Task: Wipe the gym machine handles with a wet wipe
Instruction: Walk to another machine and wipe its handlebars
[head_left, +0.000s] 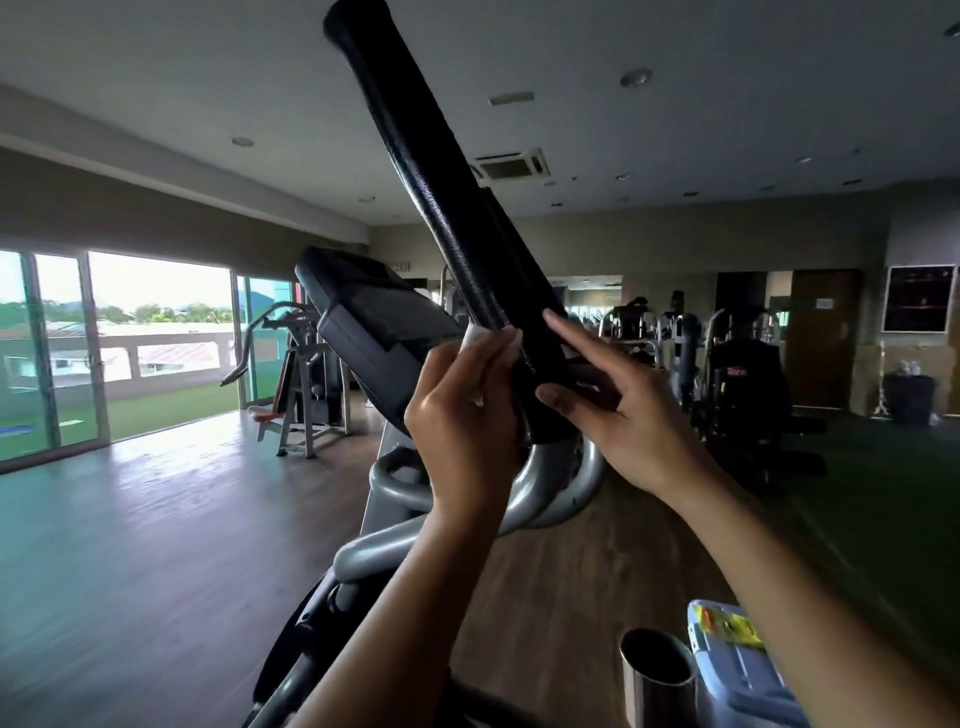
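Handle (441, 208) tilts up-left from its near end. Left hand (462, 415) grips the wet wipe (479, 332) against it; right hand (618, 410) is open, fingertips touching.

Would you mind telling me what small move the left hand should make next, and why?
Probably slide the left hand with the wet wipe up the black handle: the wipe sits near the handle's lower end, and most of the handle lies above it.

Weight machine (306, 384) on wooden floor (156, 519)
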